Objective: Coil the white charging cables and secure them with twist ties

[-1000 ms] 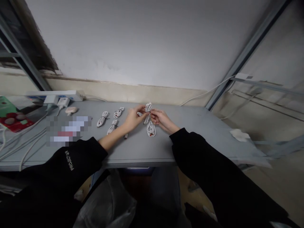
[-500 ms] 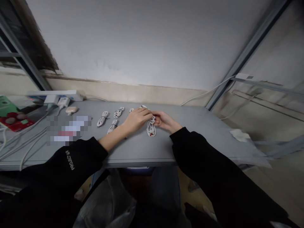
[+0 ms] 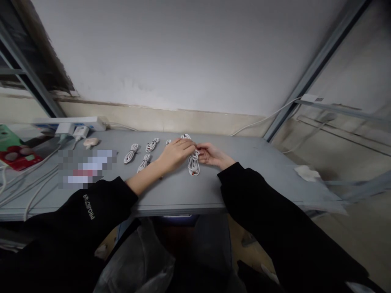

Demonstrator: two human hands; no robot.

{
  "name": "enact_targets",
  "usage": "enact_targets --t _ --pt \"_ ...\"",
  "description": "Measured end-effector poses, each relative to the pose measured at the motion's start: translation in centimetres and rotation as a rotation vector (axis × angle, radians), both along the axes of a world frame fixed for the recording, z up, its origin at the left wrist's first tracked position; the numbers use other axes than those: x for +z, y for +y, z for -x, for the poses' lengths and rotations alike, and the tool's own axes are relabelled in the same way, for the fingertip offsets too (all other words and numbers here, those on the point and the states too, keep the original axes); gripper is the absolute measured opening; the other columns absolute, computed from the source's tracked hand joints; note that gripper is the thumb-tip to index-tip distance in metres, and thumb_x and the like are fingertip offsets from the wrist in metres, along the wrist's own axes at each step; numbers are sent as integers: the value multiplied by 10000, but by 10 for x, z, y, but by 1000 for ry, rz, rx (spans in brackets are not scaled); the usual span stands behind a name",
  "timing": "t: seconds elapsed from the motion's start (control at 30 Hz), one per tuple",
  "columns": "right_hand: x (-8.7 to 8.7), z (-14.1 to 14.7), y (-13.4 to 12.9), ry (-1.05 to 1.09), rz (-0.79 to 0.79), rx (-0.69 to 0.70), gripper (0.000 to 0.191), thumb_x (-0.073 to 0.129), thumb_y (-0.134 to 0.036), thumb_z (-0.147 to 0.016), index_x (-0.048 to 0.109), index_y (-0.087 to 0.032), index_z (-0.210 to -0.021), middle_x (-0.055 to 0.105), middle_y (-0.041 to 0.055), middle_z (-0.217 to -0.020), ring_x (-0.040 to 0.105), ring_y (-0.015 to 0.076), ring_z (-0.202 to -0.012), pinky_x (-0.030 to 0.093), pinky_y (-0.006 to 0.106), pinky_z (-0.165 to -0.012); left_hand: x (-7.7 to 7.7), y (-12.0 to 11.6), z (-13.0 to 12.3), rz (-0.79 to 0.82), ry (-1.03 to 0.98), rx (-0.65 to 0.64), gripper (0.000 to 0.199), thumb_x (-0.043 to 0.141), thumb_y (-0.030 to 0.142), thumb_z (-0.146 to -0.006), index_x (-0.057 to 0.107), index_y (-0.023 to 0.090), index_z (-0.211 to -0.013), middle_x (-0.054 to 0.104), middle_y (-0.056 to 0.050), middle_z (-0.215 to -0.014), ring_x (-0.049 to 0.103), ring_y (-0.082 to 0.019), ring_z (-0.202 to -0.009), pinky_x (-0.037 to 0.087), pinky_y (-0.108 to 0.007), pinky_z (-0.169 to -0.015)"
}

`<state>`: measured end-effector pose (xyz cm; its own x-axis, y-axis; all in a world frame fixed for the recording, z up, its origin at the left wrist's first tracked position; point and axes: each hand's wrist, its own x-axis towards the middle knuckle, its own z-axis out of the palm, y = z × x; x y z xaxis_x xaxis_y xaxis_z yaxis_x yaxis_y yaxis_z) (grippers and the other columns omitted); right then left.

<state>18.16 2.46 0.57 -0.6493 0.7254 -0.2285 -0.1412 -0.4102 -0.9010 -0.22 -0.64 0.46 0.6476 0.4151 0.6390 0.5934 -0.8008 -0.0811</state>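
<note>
A coiled white cable (image 3: 193, 166) hangs or lies between my hands near the middle of the grey table (image 3: 244, 179). My left hand (image 3: 179, 154) is closed on its upper end, with a ring on one finger. From the right, my right hand (image 3: 210, 155) pinches the same cable, its fingertips close to the left ones. Left of my hands lie more tied white cables, one at the far left (image 3: 131, 154), one behind (image 3: 152, 145) and one partly behind my left wrist (image 3: 143, 162). Another bundle (image 3: 185, 136) shows just beyond my left fingers.
A white power strip (image 3: 88, 122) with plugs and loose cords sits at the back left. Nearby are a small pale case (image 3: 91, 142), a blurred-out flat item (image 3: 87, 169) and a red-green object (image 3: 18, 152). White tissue (image 3: 307, 173) lies at the right.
The view has shifted very slightly. Both hands stay on the cable, with only a small shift of the right fingers.
</note>
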Motion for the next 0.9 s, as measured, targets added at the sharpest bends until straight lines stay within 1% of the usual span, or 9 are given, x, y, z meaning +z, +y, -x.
enact_targets --t 0.13,0.27,0.33,0.43,0.53,0.6,0.7,0.83,0.9 --pt "1 5 -6 32 -78 -40 291 375 -197 -937 390 -195 -646 244 -72 -516 186 64 -412 173 171 -358 -2 3 1 132 -217 60 90 531 222 -917 578 188 -986 712 -67 -1034 645 -205 -956 473 -347 -833" --pt "0 9 -11 -28 -157 -111 298 342 -218 -954 464 -178 -685 277 -74 -506 216 57 -391 167 174 -364 0 0 -1 323 -401 93 111 622 251 -853 547 191 -909 704 -33 -923 637 -174 -827 471 -305 -751" --pt "-2 11 -12 -44 -222 -152 268 370 -227 -947 492 -174 -714 285 -78 -503 233 56 -382 158 176 -366 1 -1 -4 396 -515 67 152 663 220 -808 527 189 -869 693 -21 -878 629 -157 -810 466 -286 -745" --pt "-7 13 -11 -51 -312 -208 259 410 -272 -944 505 -176 -723 303 -82 -495 267 57 -371 156 185 -366 0 1 -8 527 -693 -22 199 680 180 -775 485 188 -813 682 -11 -820 628 -138 -792 453 -255 -712" --pt "-13 14 -7 -73 -394 -257 304 442 -351 -947 504 -180 -704 316 -87 -480 292 56 -358 162 196 -364 -2 6 -9 722 -860 -88 234 687 204 -774 458 188 -814 677 -5 -752 606 -112 -667 419 -231 -618" --pt "-16 14 -3 -95 -458 -279 326 484 -393 -935 503 -182 -688 322 -91 -475 291 50 -353 171 200 -369 -4 9 -9 858 -956 -114 262 705 239 -767 454 189 -824 662 8 -696 584 -99 -602 410 -227 -594" --pt "-20 14 1 -129 -524 -289 335 516 -407 -924 518 -182 -677 330 -94 -464 289 46 -353 192 202 -377 -6 12 -8 990 -1035 -149 276 727 262 -751 472 189 -825 639 23 -639 594 -103 -600 426 -233 -618" --pt "-22 15 3 -143 -571 -296 340 495 -363 -936 521 -184 -649 335 -88 -450 295 51 -357 223 204 -384 -6 14 -6 1057 -1080 -165 252 744 246 -728 515 180 -809 660 6 -657 592 -104 -598 419 -240 -615" --pt "-23 16 4 -151 -583 -304 352 504 -381 -935 513 -188 -640 335 -88 -453 292 53 -361 228 208 -388 -6 13 -5 1075 -1092 -176 252 758 234 -710 528 176 -792 667 -1 -666 592 -104 -604 411 -238 -608"
